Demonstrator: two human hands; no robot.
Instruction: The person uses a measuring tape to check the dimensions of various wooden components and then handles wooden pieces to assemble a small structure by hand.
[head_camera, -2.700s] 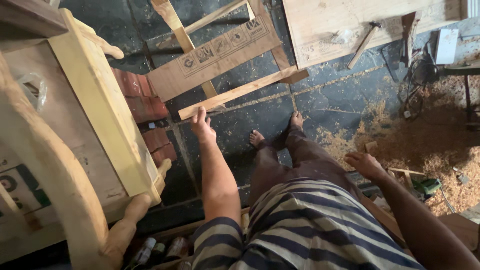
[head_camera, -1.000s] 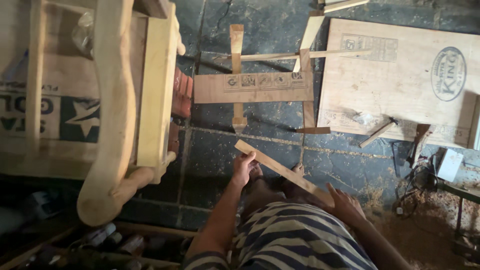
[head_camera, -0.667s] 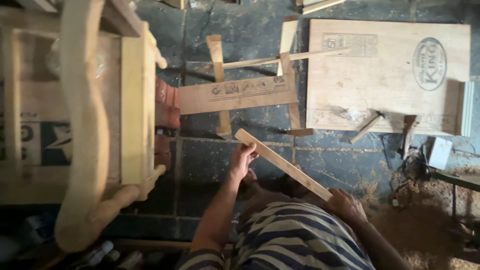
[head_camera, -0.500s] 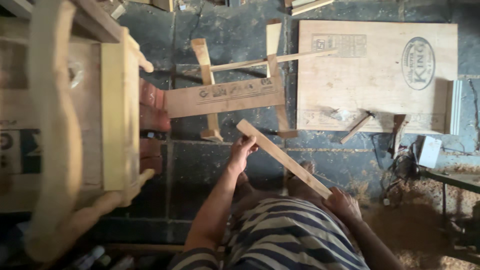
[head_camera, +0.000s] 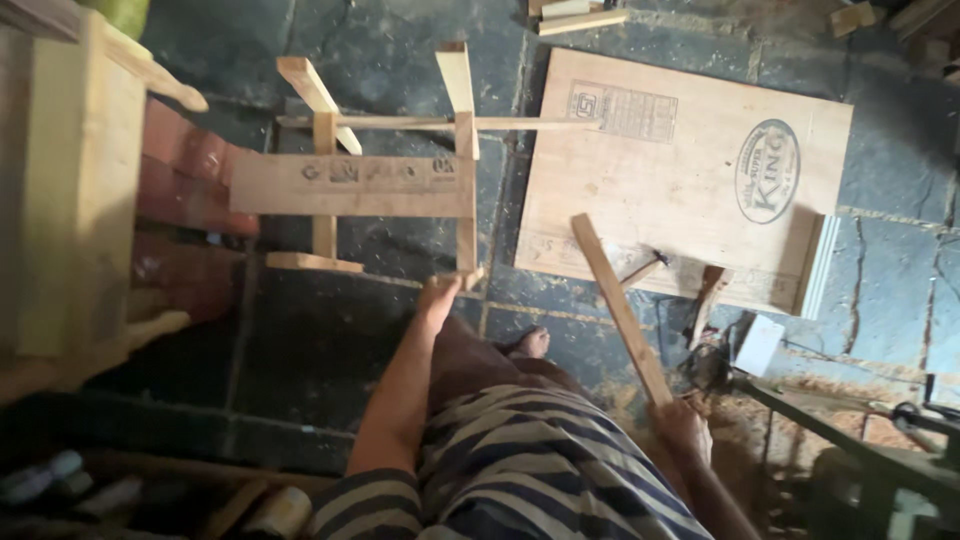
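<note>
Wooden slat in right hand, seemingly.

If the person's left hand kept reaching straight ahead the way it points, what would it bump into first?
The left hand points up the picture at the small wooden frame on the floor. Its fingers look to be at the end of the frame's nearest upright slat, so that slat comes first, though depth is hard to judge.

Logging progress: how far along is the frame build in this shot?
Done: floor frame already carries a plywood strip and thin rail across two uprights. In hand: right hand grips a loose slat; left hand reaches the frame's near end. Remaining: slat not yet attached.
</note>
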